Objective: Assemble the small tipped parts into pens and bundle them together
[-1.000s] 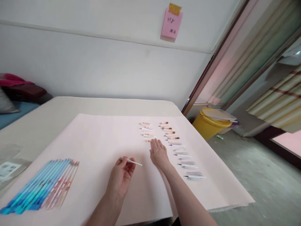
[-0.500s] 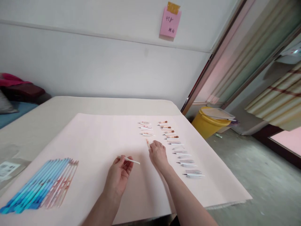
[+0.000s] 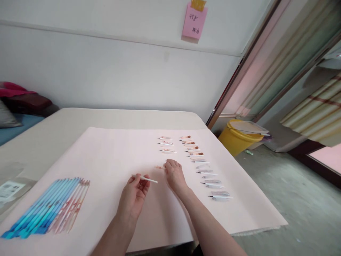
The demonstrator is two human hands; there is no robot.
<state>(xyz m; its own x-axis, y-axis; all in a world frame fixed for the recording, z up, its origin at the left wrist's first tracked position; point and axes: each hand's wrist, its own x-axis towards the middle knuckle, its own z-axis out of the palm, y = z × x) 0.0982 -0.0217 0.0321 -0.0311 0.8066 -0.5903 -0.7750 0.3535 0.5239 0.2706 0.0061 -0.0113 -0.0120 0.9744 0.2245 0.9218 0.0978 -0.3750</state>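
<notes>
My left hand (image 3: pixel 134 196) pinches a thin white stick-like pen part (image 3: pixel 149 180) between thumb and fingers, just above a pale pink sheet (image 3: pixel 112 156). My right hand (image 3: pixel 173 174) rests on the sheet with fingers curled over a small pinkish cap piece (image 3: pixel 160 167). Just beyond it lie two columns of small pen parts: a left column (image 3: pixel 165 144) and a longer right column (image 3: pixel 201 165) running toward me.
A bundle of blue and pinkish pens (image 3: pixel 46 209) lies at the sheet's near left. The sheet covers a beige table (image 3: pixel 39 138). A yellow bucket with a lid (image 3: pixel 239 137) stands on the floor to the right. A pink note (image 3: pixel 194 22) is taped to the wall.
My right hand has drawn back toward me and to the left, dragging the small pinkish piece along. My left hand keeps its hold on the white stick, hardly moving.
</notes>
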